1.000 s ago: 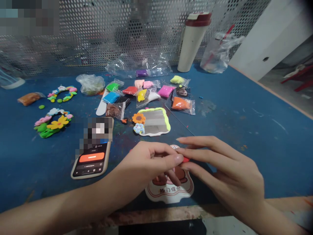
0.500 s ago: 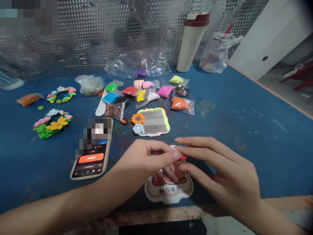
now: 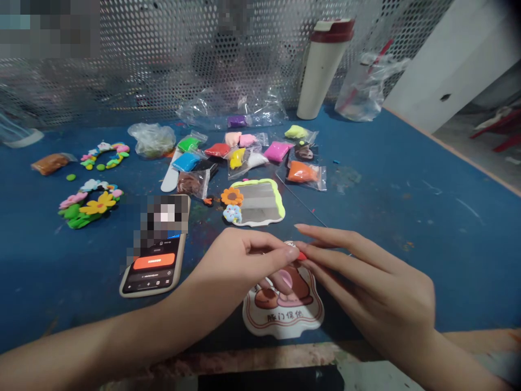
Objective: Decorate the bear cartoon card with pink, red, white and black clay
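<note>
A small piece of red clay (image 3: 302, 256) is pinched between my two hands. My left hand (image 3: 248, 260) grips its left side between thumb and fingertips. My right hand (image 3: 366, 271) closes thumb and forefinger on its other side, with another finger stretched out above. Below the hands lies a white scalloped plaque (image 3: 280, 324) with a brown cartoon animal and writing, partly covered by my left fingers. Just beyond them is a small mirror (image 3: 260, 203) edged with yellow-green clay, bearing an orange flower (image 3: 232, 196) and a light blue flower (image 3: 232, 213) on its left.
Bags of coloured clay, such as orange (image 3: 302, 171) and blue (image 3: 186, 161), lie behind the mirror. A phone (image 3: 154, 263) and two flowered clay rings (image 3: 97, 205) are at left. A tumbler (image 3: 321, 76) stands at the back near a plastic bag (image 3: 360, 95). A thin wire tool (image 3: 305, 202) lies right of the mirror.
My right thumb and forefinger have come together on the red clay. My left hand stays nearly in place, and the whole view has shifted slightly.
</note>
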Demonstrator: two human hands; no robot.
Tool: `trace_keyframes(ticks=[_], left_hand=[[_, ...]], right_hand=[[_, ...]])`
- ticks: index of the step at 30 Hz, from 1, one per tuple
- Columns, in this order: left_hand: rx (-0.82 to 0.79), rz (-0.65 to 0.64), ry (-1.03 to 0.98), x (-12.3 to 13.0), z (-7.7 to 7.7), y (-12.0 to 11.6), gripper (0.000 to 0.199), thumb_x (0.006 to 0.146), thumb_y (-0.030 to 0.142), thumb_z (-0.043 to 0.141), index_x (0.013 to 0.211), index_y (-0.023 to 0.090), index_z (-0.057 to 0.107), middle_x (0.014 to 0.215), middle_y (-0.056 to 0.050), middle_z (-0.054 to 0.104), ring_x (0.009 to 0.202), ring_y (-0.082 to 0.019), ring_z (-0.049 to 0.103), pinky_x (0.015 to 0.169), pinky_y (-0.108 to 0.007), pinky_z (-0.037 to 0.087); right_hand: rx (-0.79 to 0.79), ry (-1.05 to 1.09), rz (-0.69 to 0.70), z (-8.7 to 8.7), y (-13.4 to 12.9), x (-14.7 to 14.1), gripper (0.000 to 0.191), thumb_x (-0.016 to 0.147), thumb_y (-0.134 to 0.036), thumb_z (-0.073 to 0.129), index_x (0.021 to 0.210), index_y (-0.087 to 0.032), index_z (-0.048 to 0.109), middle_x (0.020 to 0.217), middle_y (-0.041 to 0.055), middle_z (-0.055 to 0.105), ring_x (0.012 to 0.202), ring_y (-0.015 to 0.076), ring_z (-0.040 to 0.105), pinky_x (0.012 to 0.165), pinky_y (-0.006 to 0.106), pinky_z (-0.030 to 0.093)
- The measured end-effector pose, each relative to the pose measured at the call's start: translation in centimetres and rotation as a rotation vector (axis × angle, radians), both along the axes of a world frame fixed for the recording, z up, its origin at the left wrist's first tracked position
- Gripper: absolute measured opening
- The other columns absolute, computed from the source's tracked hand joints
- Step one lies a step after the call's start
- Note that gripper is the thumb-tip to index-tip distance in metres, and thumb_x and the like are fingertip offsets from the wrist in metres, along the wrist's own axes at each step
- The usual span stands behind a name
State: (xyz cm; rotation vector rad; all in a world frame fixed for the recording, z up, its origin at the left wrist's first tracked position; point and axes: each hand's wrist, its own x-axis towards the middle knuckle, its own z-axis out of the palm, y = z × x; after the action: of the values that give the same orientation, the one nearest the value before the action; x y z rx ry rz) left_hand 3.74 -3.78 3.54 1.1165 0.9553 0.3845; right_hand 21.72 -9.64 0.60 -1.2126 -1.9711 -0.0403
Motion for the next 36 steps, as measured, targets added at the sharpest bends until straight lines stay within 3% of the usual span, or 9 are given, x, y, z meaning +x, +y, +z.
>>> trace_keyframes(ticks=[5,11,19,23,26,28,36], left_hand=[[0.059,0.016,0.076,0.2,0.3,-0.2,0.014,0.077,0.032,0.07,0.07,0.021,0.073,0.059,0.003,0.068,0.057,-0.009,0.063,0.054,-0.015,0.049],[0.294,0.005,0.211,0.0,0.5,-0.4,0.013,0.08,0.032,0.066,0.073,0.025,0.075,0.076,0.006,0.073,0.074,-0.01,0.065,0.068,-0.016,0.049],[0.351,-0.036,0.238,-0.1,0.3,-0.1,0.018,0.083,0.035,0.062,0.074,0.023,0.073,0.072,0.005,0.072,0.072,-0.013,0.066,0.064,-0.019,0.049],[0.622,-0.121,0.329,-0.3,0.1,-0.4,0.02,0.087,0.037,0.059,0.082,0.026,0.074,0.086,0.005,0.075,0.085,-0.015,0.068,0.076,-0.022,0.049],[0.904,-0.21,0.419,-0.6,-0.1,-0.6,0.021,0.091,0.034,0.054,0.089,0.025,0.073,0.094,0.002,0.074,0.085,-0.015,0.068,0.078,-0.023,0.049],[0.998,-0.235,0.448,-0.7,-0.2,-0.8,0.022,0.093,0.031,0.051,0.092,0.025,0.072,0.097,0.002,0.074,0.084,-0.015,0.068,0.078,-0.024,0.048],[0.946,-0.189,0.452,-0.8,0.1,-1.2,0.023,0.092,0.034,0.051,0.094,0.026,0.072,0.087,-0.001,0.073,0.086,-0.018,0.067,0.082,-0.026,0.049]], right_hand=[[0.0,-0.006,-0.022,-0.1,0.1,-0.1,0.013,0.087,-0.014,0.06,0.091,-0.016,0.072,0.107,0.0104,0.073,0.089,0.0175,0.07,0.075,0.029,0.056],[-0.009,-0.015,-0.037,-0.3,0.0,-0.1,0.014,0.088,-0.016,0.06,0.09,-0.016,0.073,0.109,0.0104,0.072,0.086,0.017,0.07,0.074,0.029,0.056],[0.008,-0.044,-0.055,-0.3,0.2,-0.5,0.012,0.086,-0.015,0.062,0.091,-0.017,0.072,0.109,0.0098,0.073,0.088,0.0184,0.071,0.072,0.031,0.057],[-0.01,-0.052,-0.065,-0.4,0.1,-0.6,0.013,0.086,-0.014,0.06,0.092,-0.018,0.071,0.112,0.0099,0.072,0.089,0.0196,0.071,0.073,0.033,0.058],[0.013,-0.071,-0.08,-0.5,0.0,-0.7,0.014,0.086,-0.014,0.059,0.095,-0.019,0.07,0.113,0.0104,0.071,0.089,0.0211,0.071,0.073,0.036,0.059],[0.034,-0.092,-0.094,-0.6,-0.1,-0.8,0.015,0.086,-0.012,0.06,0.096,-0.017,0.07,0.113,0.0113,0.071,0.089,0.022,0.071,0.074,0.037,0.058],[-0.01,-0.066,-0.163,0.0,-0.5,-1.8,0.015,0.085,-0.01,0.059,0.09,-0.013,0.072,0.117,0.0143,0.069,0.088,0.0228,0.07,0.073,0.039,0.056]])
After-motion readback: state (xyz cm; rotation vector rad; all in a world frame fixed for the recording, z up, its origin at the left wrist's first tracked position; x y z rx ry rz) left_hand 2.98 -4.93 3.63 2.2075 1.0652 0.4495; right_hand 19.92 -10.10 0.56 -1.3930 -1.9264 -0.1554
